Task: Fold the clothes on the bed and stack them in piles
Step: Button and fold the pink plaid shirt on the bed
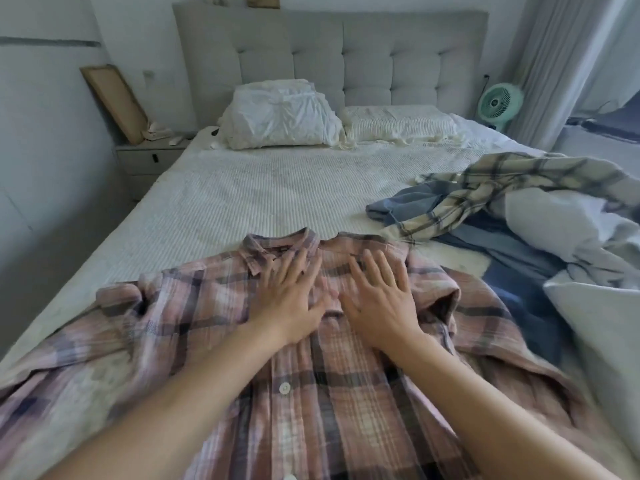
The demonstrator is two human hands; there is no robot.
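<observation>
Item: pink plaid shirt (346,393). Button-front, collared, laid face up across the near edge of the bed (242,202), collar pointing toward the headboard, sleeves spread to either side; the left sleeve is bunched near the shoulder.

Hands: left hand (291,299) and right hand (381,299), both flat with fingers spread, palms pressing on the chest of the shirt just below the collar, one on each side of the button placket. Neither pinches any cloth.

Handling, as judged: light woven cloth, soft and limp, no stiffness of its own; will wrinkle and slide readily over the bedcover. Best taken by a shoulder seam and the matching hem corner, or by a cuff when bringing a sleeve across. The buttons offer a centre line for folding.

Remaining stock: a cream and dark plaid garment (485,195), a blue garment (408,209) and darker blue cloth (512,265) lie in a loose heap to the right, unfolded. No finished pile is visible.

Surface: bedcover white with fine ribbing, soft and yielding. Two pillows (280,116) at the head; pale crumpled bedding (571,230) at far right.

Room: grey tufted headboard (329,53), white nightstand (152,157) at left with a frame leaning on the wall, green fan (498,102) and curtain at right.
</observation>
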